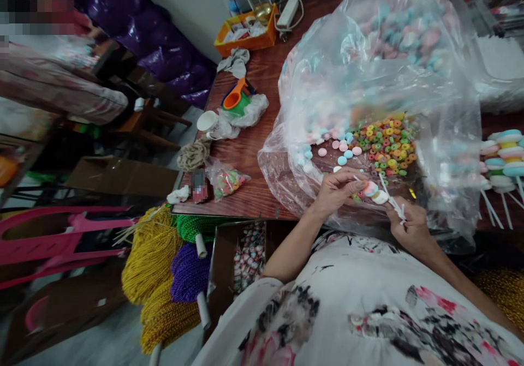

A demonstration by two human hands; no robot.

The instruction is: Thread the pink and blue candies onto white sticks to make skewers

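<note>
My left hand (336, 192) is closed, its fingertips pinching the end of a short row of pastel candies (371, 189) threaded on a thin white stick. Pink, blue and white pieces show in the row. Several thin white sticks (398, 209) are gripped in my right hand (411, 225), just to the right of the row. Both hands are over the front of a large clear plastic bag (278, 164). Beyond them lie a heap of small coloured rings (387, 142) and loose pastel discs (347, 154). My fingers hide part of the threaded stick.
Finished-looking candy skewers (505, 159) lie at the right. On the table's (254, 183) left side are a small bag of rings (228, 183), a white cup (207, 121), twine (194, 155) and an orange basket (245, 31). Rope spools (151, 257) stand below; another person sits at far left.
</note>
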